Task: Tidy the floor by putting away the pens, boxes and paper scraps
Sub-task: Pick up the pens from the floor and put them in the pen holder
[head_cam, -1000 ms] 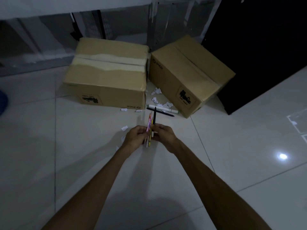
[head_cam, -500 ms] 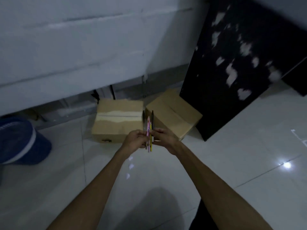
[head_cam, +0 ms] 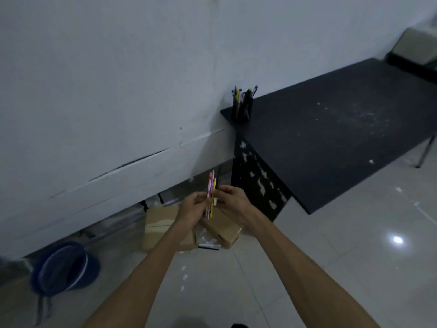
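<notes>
My left hand (head_cam: 192, 207) and right hand (head_cam: 233, 200) both pinch the pens (head_cam: 211, 195), bunched upright, tips level | likely squared for the pen holder (head_cam: 243, 107) on desk (head_cam: 331, 129) | boxes (head_cam: 222, 227), scraps (head_cam: 184, 276) on floor.

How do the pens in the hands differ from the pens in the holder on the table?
The pens in the hands are a loose bunch, gripped by the left hand and right hand above the floor. The pens in the holder stand in a dark cup on the black table, untouched. The held bunch shows pink and yellow; the holder's look mostly dark. Both point upward.
</notes>
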